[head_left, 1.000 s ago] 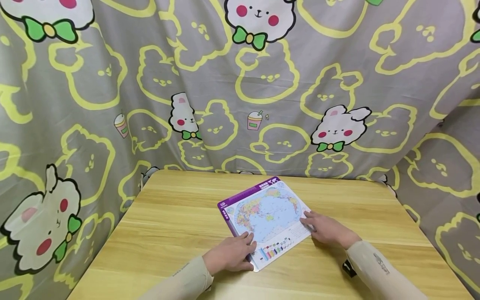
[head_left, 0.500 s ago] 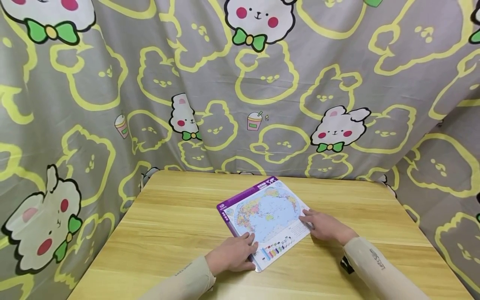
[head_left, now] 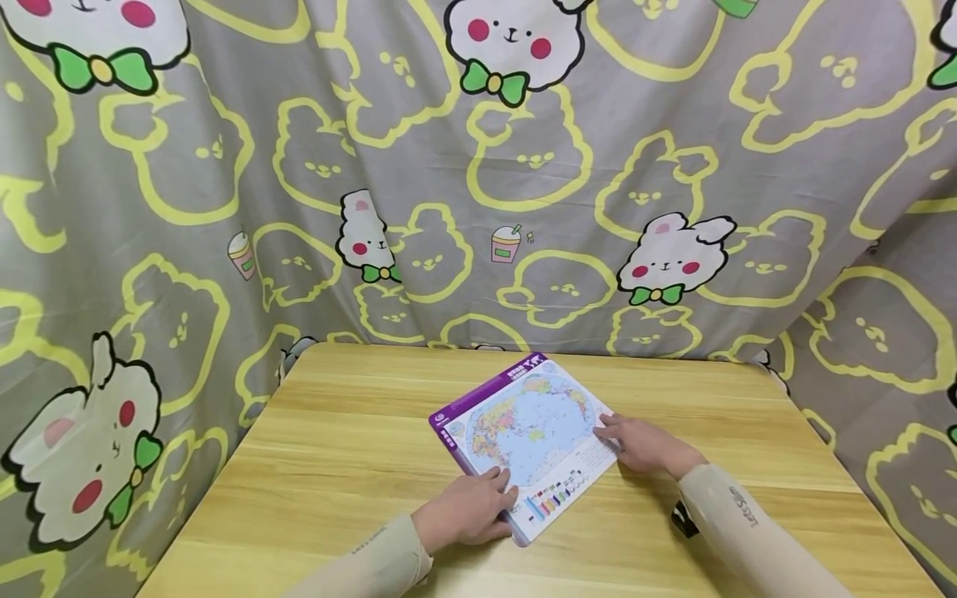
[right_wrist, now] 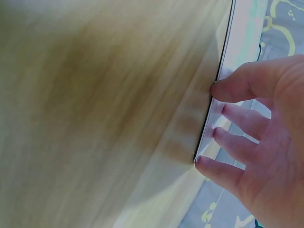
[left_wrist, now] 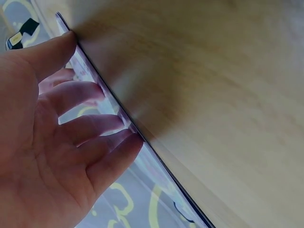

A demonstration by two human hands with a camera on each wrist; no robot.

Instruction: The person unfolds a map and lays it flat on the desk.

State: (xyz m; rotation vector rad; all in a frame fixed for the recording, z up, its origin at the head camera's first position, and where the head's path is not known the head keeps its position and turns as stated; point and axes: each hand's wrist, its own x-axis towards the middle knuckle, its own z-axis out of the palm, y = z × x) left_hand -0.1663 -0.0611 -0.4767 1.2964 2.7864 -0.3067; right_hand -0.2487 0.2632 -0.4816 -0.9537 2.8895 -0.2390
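Note:
A thin world map board (head_left: 553, 432) with a purple border along its far edge lies at an angle on the wooden table, map side up. My left hand (head_left: 467, 507) rests along its near-left edge, fingertips over the rim. In the left wrist view, the left thumb (left_wrist: 54, 54) and fingers meet the board's dark lower edge. At the board's right side, my right hand (head_left: 643, 444) touches the edge with extended fingers. The right wrist view shows those fingers (right_wrist: 232, 171) spread along the thin, layered-looking edge, thumb also against it.
The wooden table (head_left: 321, 448) runs back to a grey curtain (head_left: 419, 166) printed with rabbits and yellow outlines, which also hangs at both sides. A black strap piece (head_left: 683, 519) shows under the right sleeve.
The map board has turned slightly counterclockwise, its far corner shifting left and its near corner right. My right hand has moved a little left with it; both hands stay at its edges.

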